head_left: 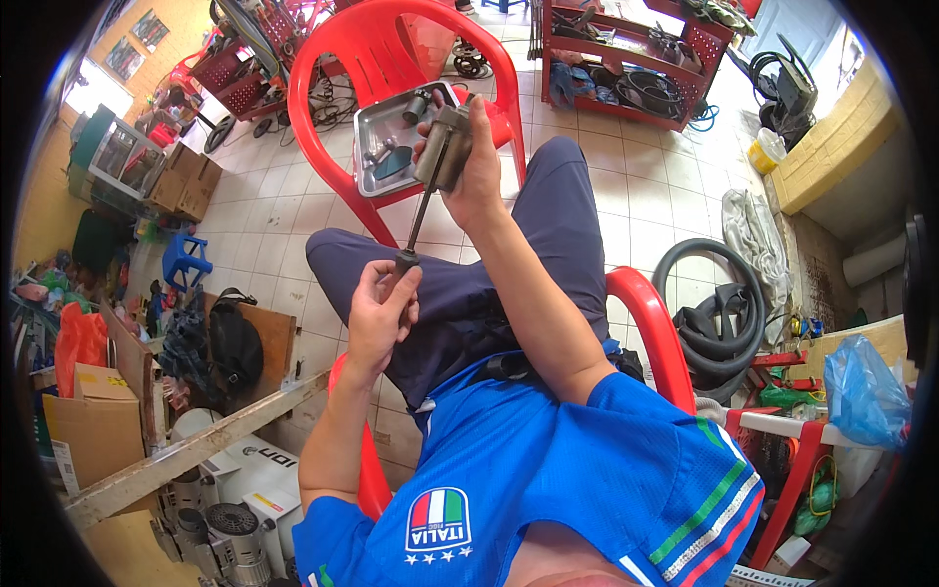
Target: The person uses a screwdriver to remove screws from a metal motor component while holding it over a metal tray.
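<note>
My right hand (474, 161) is wrapped round a greyish metal cylinder-like part (445, 147) with a squared top, raised in front of my knees. A thin dark rod (425, 210) runs from this part down toward my left hand (384, 305). The left fingers are closed on the rod's thick black lower end; whether it is a tool's handle I cannot tell. Just behind the right hand, a metal tray (370, 176) rests on the seat of a red plastic chair (311, 88). In it lie a small cylindrical metal part (417, 108) and a dark flat piece (393, 161).
Red perforated tool carts (626, 98) stand on the tiled floor ahead. Coiled black hose (709, 333) lies to the right, near a blue plastic bag (869, 391). Left are a blue stool (186, 259), a cardboard box (93, 421) and a wooden beam (186, 465).
</note>
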`<state>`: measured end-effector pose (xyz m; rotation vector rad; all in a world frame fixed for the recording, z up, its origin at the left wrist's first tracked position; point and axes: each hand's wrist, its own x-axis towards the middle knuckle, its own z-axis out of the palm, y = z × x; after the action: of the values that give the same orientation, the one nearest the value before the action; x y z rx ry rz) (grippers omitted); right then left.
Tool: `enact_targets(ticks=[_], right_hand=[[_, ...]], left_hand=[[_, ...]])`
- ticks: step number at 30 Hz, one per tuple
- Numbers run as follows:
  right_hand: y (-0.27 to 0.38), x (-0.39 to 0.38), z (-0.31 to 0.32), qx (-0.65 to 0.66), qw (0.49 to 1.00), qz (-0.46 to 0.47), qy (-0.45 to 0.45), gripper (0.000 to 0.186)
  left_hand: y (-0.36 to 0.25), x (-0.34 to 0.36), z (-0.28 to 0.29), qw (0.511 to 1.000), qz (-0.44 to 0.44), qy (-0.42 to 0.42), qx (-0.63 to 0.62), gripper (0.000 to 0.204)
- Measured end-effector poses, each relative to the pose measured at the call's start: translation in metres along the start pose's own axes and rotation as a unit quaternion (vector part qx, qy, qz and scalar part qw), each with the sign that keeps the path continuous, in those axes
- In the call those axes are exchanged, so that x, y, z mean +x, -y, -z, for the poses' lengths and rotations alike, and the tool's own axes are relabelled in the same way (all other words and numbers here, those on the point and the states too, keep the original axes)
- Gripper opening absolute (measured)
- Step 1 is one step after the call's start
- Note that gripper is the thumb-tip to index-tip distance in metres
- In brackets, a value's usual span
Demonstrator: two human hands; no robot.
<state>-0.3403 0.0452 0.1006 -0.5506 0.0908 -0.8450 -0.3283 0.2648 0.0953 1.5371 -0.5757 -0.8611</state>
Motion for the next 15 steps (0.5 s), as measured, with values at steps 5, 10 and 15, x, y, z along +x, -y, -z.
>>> enact_targets(ticks=[5, 10, 15], right_hand=[[-0.0012, -0.0004, 0.0002, 0.0, 1.0, 0.003, -0.002, 0.067], [-0.0012, -0.0008, 0.0014, -0.001, 1.0, 0.002, 0.005, 0.066], [-0.0023, -0.0001, 0.0021, 0.001, 1.0, 0.004, 0.02, 0.067]], left_hand=[[0.0016, 0.0031, 0.0034, 0.995, 0.028, 0.015, -0.092, 0.027], [0.0056, 0.0039, 0.0028, 0.998, -0.018, 0.019, -0.051, 0.028], [0.003, 0.0016, -0.0017, 0.997, -0.018, 0.003, -0.073, 0.029]])
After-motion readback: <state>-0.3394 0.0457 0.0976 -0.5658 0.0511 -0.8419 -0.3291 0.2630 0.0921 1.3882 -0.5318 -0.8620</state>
